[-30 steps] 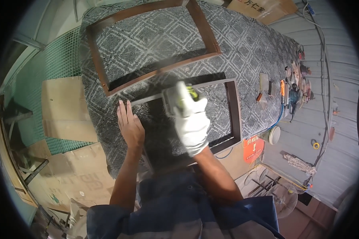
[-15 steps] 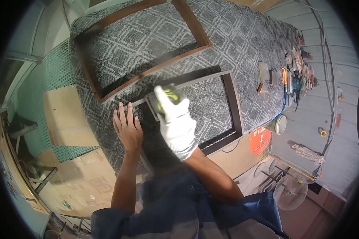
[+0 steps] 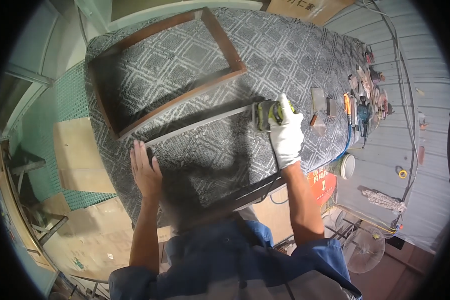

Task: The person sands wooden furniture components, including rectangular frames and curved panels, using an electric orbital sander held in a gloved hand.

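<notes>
Gloved right hand (image 3: 286, 134) gripping sander (image 3: 266, 112), red sign (image 3: 324, 184) below

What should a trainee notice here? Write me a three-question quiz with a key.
1. True or false: the right hand wears a white glove.
2. The sander sits on: A the far frame, B the near frame, C the bucket.
3. Which hand is bare?
Key: 1 true. 2 B. 3 the left hand, lying flat at the near frame's left end.
</notes>
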Available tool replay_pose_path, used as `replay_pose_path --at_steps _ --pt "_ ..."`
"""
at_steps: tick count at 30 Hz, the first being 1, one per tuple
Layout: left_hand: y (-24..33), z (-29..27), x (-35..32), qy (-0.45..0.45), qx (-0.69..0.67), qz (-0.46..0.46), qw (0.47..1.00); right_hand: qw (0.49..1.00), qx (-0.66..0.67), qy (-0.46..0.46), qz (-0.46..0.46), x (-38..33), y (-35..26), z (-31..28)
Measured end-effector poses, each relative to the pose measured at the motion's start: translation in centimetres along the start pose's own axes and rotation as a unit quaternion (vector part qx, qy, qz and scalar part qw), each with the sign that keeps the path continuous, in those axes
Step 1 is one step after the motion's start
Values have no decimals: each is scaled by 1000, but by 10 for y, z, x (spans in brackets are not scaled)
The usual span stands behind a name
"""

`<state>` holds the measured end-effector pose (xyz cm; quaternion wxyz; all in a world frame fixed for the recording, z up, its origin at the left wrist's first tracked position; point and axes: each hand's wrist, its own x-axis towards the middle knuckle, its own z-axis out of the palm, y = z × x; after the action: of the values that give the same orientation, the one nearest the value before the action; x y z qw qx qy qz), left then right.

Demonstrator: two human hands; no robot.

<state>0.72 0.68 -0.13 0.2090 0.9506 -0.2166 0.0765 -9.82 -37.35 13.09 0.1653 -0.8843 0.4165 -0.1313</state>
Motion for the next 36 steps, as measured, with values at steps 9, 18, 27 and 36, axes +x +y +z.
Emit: replay_pose_path --at_steps 9,18,27,36 --pt "40 -25 -119 -183 -38 -364 912 996 16 78 -48 48 162 -84" --pt "78 -15 -154 -264 -5 -323 909 994 31 82 64 13 362 -138" --pt "330 63 -16 -285 -139 -264 911 965 4 146 218 -51 455 -188" --pt "477 237 258 -129 -138 -111 976 963 97 -9 251 -42 405 -171"
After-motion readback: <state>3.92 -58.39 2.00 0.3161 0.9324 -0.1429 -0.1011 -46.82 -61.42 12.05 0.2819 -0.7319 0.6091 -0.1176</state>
